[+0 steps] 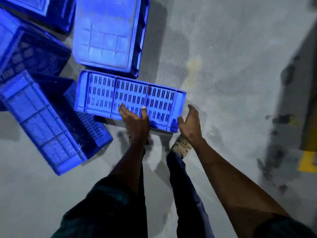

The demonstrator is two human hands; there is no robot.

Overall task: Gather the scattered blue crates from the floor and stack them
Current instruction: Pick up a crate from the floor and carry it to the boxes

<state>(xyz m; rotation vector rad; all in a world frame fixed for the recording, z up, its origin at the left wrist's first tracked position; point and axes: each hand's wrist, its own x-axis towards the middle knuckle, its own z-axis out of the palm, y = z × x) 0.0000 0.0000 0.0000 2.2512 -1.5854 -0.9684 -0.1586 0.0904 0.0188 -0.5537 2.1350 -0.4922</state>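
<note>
Grey floor (223, 66), blue crates (106, 31) crowding slotted crate (130, 98) (left side), shoe (181, 146)

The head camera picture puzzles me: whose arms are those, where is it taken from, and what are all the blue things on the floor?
There is no machine here. A person wears a camera on the head, so you look down along their own arms and legs to the grey floor. The blue things are plastic crates lying scattered, some tipped. The nearest, a slotted crate, lies on its side in front of the person's shoe. The left hand lies with straight fingers against its slotted face. The right hand is open beside the crate's right end, not yet gripping. Another crate behind it lies bottom up. Nothing is lifted yet.
</note>
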